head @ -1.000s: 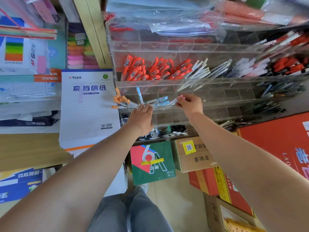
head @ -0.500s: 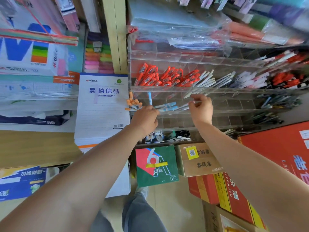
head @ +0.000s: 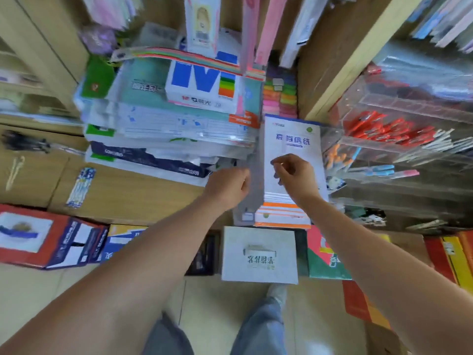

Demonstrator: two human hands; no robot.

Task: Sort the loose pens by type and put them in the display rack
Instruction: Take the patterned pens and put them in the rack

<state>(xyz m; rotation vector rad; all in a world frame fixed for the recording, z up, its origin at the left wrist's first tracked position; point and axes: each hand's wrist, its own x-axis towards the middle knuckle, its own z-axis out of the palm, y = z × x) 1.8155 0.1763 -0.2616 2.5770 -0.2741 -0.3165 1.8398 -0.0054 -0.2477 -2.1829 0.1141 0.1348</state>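
Note:
The clear acrylic display rack stands at the right, with red pens, white pens and light-blue pens in its compartments. Orange-capped pens stick out at its left end. My left hand hovers left of the rack with fingers curled and nothing visible in it. My right hand is over a stack of white letter paper, fingers curled with nothing visible between them. The frame is blurred.
A pack of pens lies on a cardboard surface at the left, dark pens farther left. Piled paper reams stand behind my hands. Boxes crowd the floor below; my legs show at the bottom.
Both hands have pulled back from the rack's lower compartments and moved left, over the letter paper. The camera has swung left, so the rack now sits at the right edge.

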